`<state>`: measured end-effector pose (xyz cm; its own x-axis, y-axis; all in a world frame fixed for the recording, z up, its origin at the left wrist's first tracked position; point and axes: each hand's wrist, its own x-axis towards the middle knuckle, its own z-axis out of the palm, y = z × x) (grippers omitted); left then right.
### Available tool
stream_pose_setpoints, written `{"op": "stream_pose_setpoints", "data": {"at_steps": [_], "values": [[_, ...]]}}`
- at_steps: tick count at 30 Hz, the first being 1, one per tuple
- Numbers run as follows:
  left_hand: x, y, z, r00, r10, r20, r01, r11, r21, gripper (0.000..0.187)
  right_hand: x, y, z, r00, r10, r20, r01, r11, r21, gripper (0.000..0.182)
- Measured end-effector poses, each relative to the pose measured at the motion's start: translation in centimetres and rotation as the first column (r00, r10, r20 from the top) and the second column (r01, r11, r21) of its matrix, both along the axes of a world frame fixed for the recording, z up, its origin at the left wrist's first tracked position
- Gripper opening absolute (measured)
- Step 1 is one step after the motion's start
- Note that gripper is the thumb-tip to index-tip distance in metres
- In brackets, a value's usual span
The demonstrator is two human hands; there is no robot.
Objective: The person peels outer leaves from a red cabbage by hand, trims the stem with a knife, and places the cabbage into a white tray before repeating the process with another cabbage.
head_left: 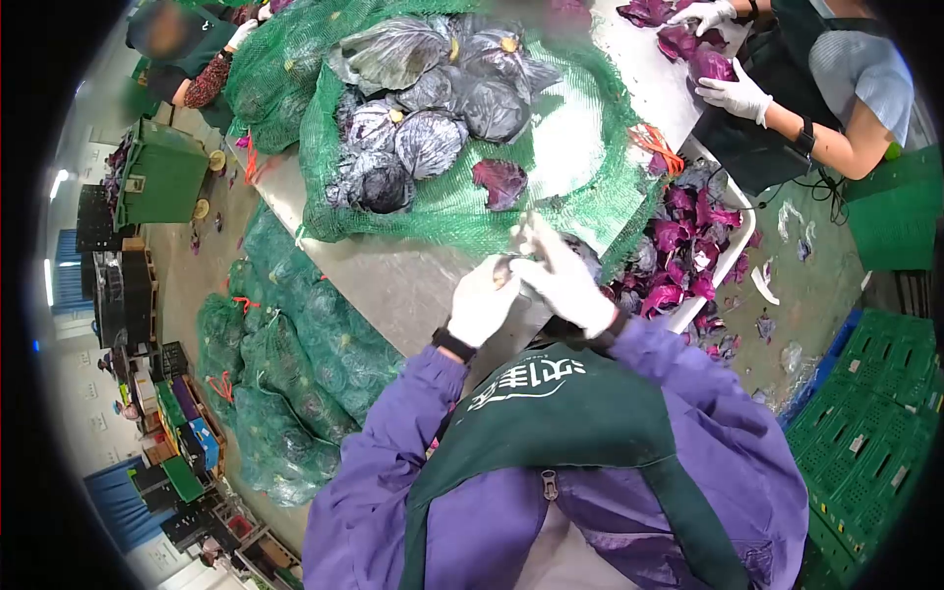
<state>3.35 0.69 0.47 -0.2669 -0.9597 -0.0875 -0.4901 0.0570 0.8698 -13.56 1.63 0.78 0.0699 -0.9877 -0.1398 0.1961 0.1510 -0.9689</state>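
Two white-gloved hands, left hand [482,303] and right hand [565,280], meet over a steel table [393,280], gripping a dark purple cabbage [511,267] beside green mesh netting [452,211] heaped with cabbages.

— What is surrounding the steel worktable [393,280]?

— Green mesh sacks [285,383] are lying heaped on the grey concrete floor [192,265] beside it, and green plastic crates [870,423] are standing stacked at the right.

— And further back?

— A green wheeled bin [162,177] is standing at the upper left. Strip lights [49,280] are glowing along the far wall.
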Motion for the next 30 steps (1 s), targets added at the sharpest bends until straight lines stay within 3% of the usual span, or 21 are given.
{"op": "stream_pose_setpoints", "data": {"at_steps": [1,2,4,5,6,7,8,9,10,12,14,16,17,18,20,21,22,24,26,28,30], "values": [[-0.6,-0.6,1.4,0.970,-0.125,0.209,0.118,0.992,0.042,0.033,2.3,-0.8,-0.5,0.995,-0.009,0.101,-0.001,0.995,0.100,0.046],[-0.3,-1.2,-0.1,0.952,-0.163,0.258,0.158,0.987,0.042,0.036,3.6,-1.7,-1.2,0.980,-0.026,0.199,-0.013,0.981,0.196,0.044],[2.4,-4.2,0.0,0.878,-0.425,0.221,0.390,0.902,0.187,0.039,3.9,-3.4,-3.7,0.997,-0.031,0.067,0.022,0.991,0.136,0.040],[3.1,-6.0,3.4,0.851,-0.378,0.364,0.355,0.926,0.130,0.038,3.9,-4.0,-4.5,0.996,-0.053,-0.065,0.058,0.995,0.079,0.035],[3.6,-8.4,5.9,0.886,-0.315,0.342,0.257,0.945,0.204,0.037,3.5,-4.1,-4.3,0.979,-0.082,-0.188,0.098,0.992,0.081,0.028],[5.1,-10.7,4.8,0.950,-0.174,0.258,0.183,0.983,-0.010,0.037,3.2,-4.1,-5.3,0.990,-0.080,-0.117,0.095,0.987,0.127,0.028],[4.7,-13.0,6.9,0.969,-0.106,0.225,0.116,0.993,-0.029,0.039,2.6,-3.9,-6.4,0.996,-0.078,-0.049,0.086,0.982,0.171,0.027],[3.6,-15.0,6.7,0.999,0.030,0.038,-0.022,0.979,-0.204,0.034,2.0,-3.4,-6.7,0.990,-0.083,-0.114,0.099,0.985,0.142,0.027],[2.2,-17.3,7.1,0.988,0.022,-0.150,-0.059,0.968,-0.244,0.026,1.1,-3.0,-7.9,0.992,-0.083,-0.099,0.094,0.989,0.110,0.027],[0.6,-22.2,6.2,0.998,-0.015,-0.061,-0.017,0.874,-0.486,0.025,-1.3,-2.4,-8.1,0.977,-0.131,-0.170,0.152,0.981,0.122,0.026],[0.6,-25.5,4.4,0.967,0.101,0.235,0.055,0.816,-0.576,0.023,-4.7,-2.0,-9.6,0.948,-0.278,-0.157,0.286,0.958,0.026,0.026],[2.9,-27.1,1.7,0.782,0.131,0.609,0.156,0.905,-0.396,0.020,-8.2,-1.5,-9.5,0.890,-0.416,-0.188,0.444,0.885,0.141,0.025],[3.8,-27.4,0.9,0.733,0.199,0.651,0.170,0.872,-0.458,0.020,-10.3,-1.0,-10.1,0.882,-0.415,-0.223,0.451,0.880,0.146,0.026],[4.4,-27.8,0.8,0.675,0.135,0.725,0.263,0.874,-0.408,0.033,-12.2,-0.4,-10.7,0.874,-0.413,-0.257,0.459,0.876,0.150,0.026],[4.7,-25.3,3.1,0.754,0.059,0.654,0.085,0.979,-0.187,0.052,-14.2,1.0,-10.3,0.820,-0.461,-0.338,0.529,0.836,0.144,0.028],[5.6,-25.4,3.4,0.753,-0.045,0.656,0.093,0.995,-0.037,0.072,-14.8,1.5,-9.9,0.825,-0.467,-0.318,0.536,0.826,0.175,0.029],[5.9,-25.0,3.3,0.752,-0.041,0.658,0.083,0.996,-0.033,0.072,-15.1,2.1,-9.6,0.827,-0.465,-0.315,0.537,0.820,0.197,0.029],[5.8,-23.4,4.4,0.593,0.085,0.800,-0.077,0.996,-0.049,0.082,-14.8,2.8,-9.5,0.830,-0.465,-0.308,0.527,0.835,0.157,0.028],[5.3,-22.6,5.4,0.375,0.103,0.921,0.086,0.986,-0.146,0.099,-13.9,3.0,-9.0,0.848,-0.428,-0.314,0.497,0.848,0.185,0.027],[6.1,-23.5,2.8,0.363,0.195,0.911,0.351,0.877,-0.327,0.107,-12.4,2.9,-7.6,0.869,-0.414,-0.270,0.461,0.875,0.144,0.027],[4.4,-24.2,3.2,0.395,0.018,0.918,0.166,0.982,-0.091,0.112,-10.9,2.9,-7.0,0.887,-0.402,-0.228,0.438,0.889,0.133,0.027]]}}
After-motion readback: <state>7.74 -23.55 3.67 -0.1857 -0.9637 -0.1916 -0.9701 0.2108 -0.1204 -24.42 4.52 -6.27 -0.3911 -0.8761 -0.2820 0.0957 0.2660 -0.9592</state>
